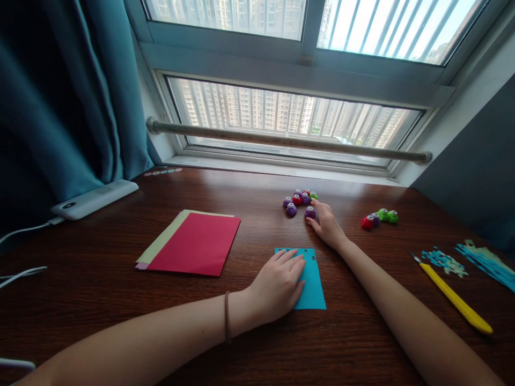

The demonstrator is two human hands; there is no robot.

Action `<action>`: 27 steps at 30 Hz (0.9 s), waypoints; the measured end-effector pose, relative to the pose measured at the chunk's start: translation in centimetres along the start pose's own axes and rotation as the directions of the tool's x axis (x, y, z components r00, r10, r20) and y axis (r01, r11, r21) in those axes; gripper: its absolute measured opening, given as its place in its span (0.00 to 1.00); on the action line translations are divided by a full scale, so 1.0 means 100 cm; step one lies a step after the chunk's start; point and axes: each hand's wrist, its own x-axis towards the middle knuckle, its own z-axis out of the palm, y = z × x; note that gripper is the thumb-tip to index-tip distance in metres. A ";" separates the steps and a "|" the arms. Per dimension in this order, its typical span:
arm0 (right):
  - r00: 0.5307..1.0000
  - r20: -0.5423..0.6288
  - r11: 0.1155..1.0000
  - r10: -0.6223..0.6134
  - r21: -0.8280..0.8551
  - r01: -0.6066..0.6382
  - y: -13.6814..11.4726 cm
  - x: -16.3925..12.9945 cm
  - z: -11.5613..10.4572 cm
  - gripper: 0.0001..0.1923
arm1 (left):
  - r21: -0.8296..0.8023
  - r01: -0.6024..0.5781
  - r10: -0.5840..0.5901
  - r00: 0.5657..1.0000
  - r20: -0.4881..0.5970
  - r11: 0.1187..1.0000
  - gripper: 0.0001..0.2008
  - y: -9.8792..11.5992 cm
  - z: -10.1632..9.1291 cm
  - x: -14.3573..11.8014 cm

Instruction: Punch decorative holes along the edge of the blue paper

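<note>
The person is at the picking-up stage of a paper-punching job: the left hand [279, 284] lies flat, fingers spread, pressing down the near left part of a small teal paper sheet [311, 279] on the wooden counter [100, 300], holding nothing, only pinning it. A few small shapes already show cut along the sheet's far edge. The right hand [328, 225] is stretched out past the sheet to a cluster of little craft punches [300, 201], purple, red and green, and its fingertips rest on or just beside the nearest purple punch [309, 213]; the grip looks loosely open, not closed round anything, though I cannot tell for sure whether it touches. To my eye the next move calls for closing thumb and fingers on that one punch without scattering its neighbours, which sit close together. A second small group of punches [380, 218] lies to the right, well apart. Further right are a yellow craft knife [454, 297] and teal paper scraps [444, 261]; to the left, a stack of coloured paper [193, 244], red on top.
</note>
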 end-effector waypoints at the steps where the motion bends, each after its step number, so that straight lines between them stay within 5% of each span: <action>1: 1.000 0.004 1.000 0.005 0.010 -0.005 0.001 0.000 0.000 0.27 | -0.013 0.007 -0.007 1.000 -0.006 1.000 0.17 0.000 0.000 0.000; 11: 0.979 -0.161 0.982 0.129 0.160 -0.103 -0.002 0.000 -0.003 0.24 | -0.091 0.262 -0.268 0.961 -0.065 0.961 0.38 -0.015 0.006 0.007; 15: 0.933 -0.266 0.941 0.242 0.297 -0.159 -0.005 0.005 -0.009 0.23 | -0.079 0.324 -0.329 0.942 -0.065 0.943 0.46 -0.018 0.009 0.008; 20: 0.849 -0.330 0.846 0.412 0.486 -0.222 -0.023 0.003 -0.027 0.21 | -0.127 0.285 -0.294 0.953 -0.066 0.950 0.41 -0.018 0.008 0.007; 27: 0.778 -0.003 0.545 0.628 0.715 -0.437 -0.065 -0.070 -0.043 0.21 | -0.186 0.258 -0.272 0.961 -0.052 0.948 0.33 -0.016 0.006 0.007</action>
